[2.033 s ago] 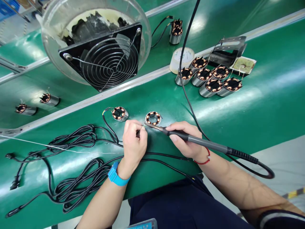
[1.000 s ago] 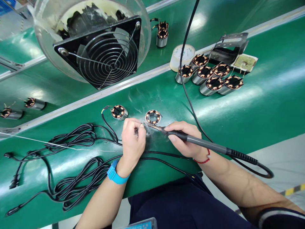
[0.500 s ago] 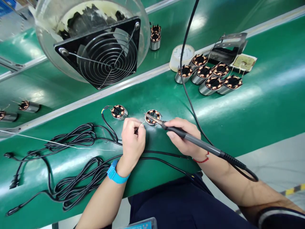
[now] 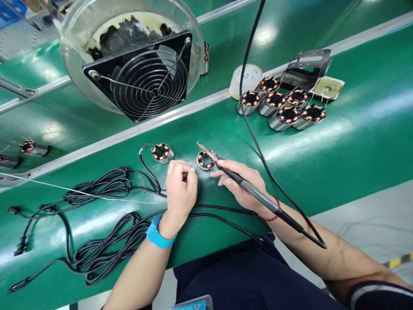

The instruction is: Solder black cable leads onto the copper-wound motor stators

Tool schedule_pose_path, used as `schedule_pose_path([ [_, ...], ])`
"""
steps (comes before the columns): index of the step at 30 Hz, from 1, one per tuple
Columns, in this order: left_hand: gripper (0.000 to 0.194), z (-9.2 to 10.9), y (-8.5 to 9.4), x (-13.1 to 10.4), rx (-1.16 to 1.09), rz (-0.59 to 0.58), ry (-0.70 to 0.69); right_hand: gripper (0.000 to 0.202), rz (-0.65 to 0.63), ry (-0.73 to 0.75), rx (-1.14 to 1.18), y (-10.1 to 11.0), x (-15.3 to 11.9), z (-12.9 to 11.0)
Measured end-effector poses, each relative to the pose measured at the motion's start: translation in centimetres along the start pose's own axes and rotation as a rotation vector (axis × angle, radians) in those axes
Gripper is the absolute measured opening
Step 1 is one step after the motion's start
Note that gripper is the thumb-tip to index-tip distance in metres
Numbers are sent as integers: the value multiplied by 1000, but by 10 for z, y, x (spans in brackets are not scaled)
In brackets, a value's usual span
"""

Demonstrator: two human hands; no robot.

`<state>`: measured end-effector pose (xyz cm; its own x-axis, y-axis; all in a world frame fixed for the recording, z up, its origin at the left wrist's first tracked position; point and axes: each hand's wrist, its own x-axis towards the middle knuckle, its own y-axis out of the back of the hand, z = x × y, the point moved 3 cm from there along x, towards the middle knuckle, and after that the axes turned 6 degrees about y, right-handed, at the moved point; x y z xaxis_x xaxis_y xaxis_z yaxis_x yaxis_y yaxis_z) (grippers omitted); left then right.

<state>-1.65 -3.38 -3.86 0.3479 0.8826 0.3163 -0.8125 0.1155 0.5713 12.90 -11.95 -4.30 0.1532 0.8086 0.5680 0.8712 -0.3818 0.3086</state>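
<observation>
My right hand point(image 4: 240, 181) grips a soldering iron point(image 4: 254, 192), its tip slanting up and left across the top of a motor stator point(image 4: 201, 161). The stator stands upright, a ring of copper coils showing in its silver case. Just left of it, my left hand point(image 4: 181, 185) is closed in a pinch around the end of a black cable point(image 4: 185, 177), with thin wire ends near the stator's edge. Most of that cable end is hidden by the fingers. A second stator point(image 4: 163, 153) stands further left, beside a cable with blue and yellow leads.
Coiled black power cables point(image 4: 111, 237) lie at the left, with solder wire point(image 4: 106, 198) stretched over them. A caged fan point(image 4: 151, 82) overhangs the bench. Several stators point(image 4: 280, 118), a tape roll point(image 4: 247, 82) and an iron stand point(image 4: 306, 71) are at upper right. The iron's cord point(image 4: 248, 120) hangs across.
My right hand has shifted slightly left and turned the iron more upright; its tip has moved from the stator's coils to beyond its far edge. My left hand stays nearly still.
</observation>
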Motion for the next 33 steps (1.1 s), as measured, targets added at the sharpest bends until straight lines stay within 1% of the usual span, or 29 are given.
schedule_pose_path([
  [2,20,0,0,0,-3,3,-1,26,44,48,-54,4,2,-2],
  [5,19,-1,1,1,-14,5,3,26,134,117,-93,9,1,-4],
  [8,18,-4,1,2,-29,5,14,21,224,164,-56,13,-2,-4],
  [10,16,-6,1,3,-42,8,28,16,244,216,0,14,-3,-6],
  [12,15,-9,1,4,-56,7,49,14,195,275,38,12,-3,-9],
  [14,14,-12,1,5,-77,3,74,14,104,313,14,8,0,-14],
  [17,14,-16,1,8,-124,-15,107,11,-35,319,-147,1,3,-16],
  [21,13,-19,1,9,-170,-39,131,12,-148,319,-387,-9,4,-11],
  [24,12,-19,2,9,-182,-45,128,15,-179,296,-436,-12,1,-4],
  [27,12,-18,4,9,-184,-40,113,15,-193,242,-419,-14,0,1],
  [30,12,-18,5,9,-195,-34,98,13,-179,213,-339,-12,1,-1],
  [33,13,-20,6,9,-178,-33,101,10,-123,216,-219,-7,2,-7],
])
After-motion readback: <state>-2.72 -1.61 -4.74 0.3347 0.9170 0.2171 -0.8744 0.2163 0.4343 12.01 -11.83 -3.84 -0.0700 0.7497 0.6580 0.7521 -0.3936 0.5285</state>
